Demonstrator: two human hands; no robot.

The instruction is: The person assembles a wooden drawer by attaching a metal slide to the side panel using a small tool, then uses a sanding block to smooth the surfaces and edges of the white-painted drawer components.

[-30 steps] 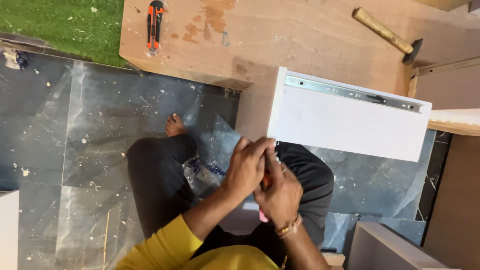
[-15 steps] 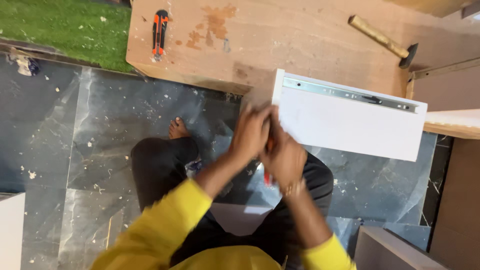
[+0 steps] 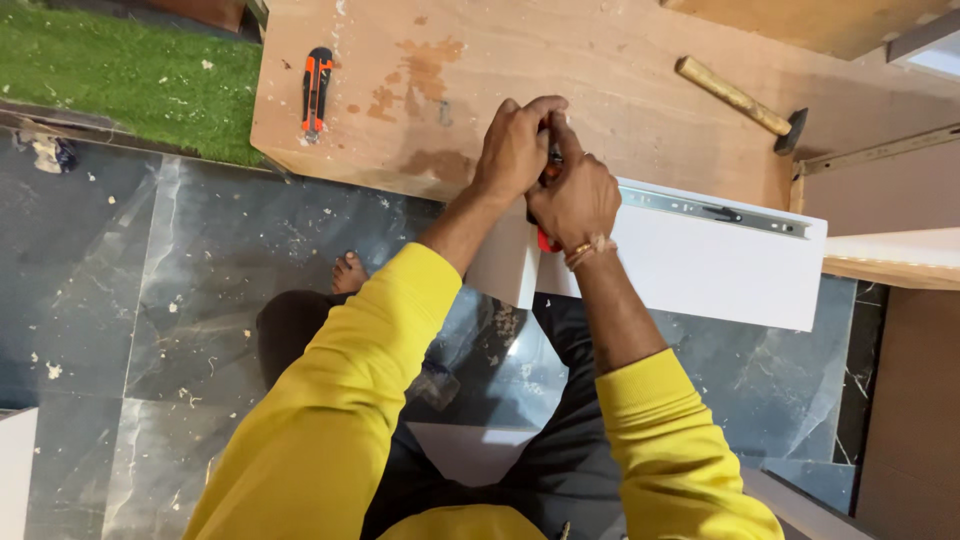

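Hands (image 3: 548, 178) on red tool (image 3: 545, 240) | plywood bench (image 3: 620, 70) | dark marble floor (image 3: 180, 290)

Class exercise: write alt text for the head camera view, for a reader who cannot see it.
A person in yellow sleeves clasps left hand and right hand around a small red-handled tool at the corner of a white drawer box with a metal slide rail. On the plywood worktop lie an orange-and-black utility knife and a wooden-handled hammer.
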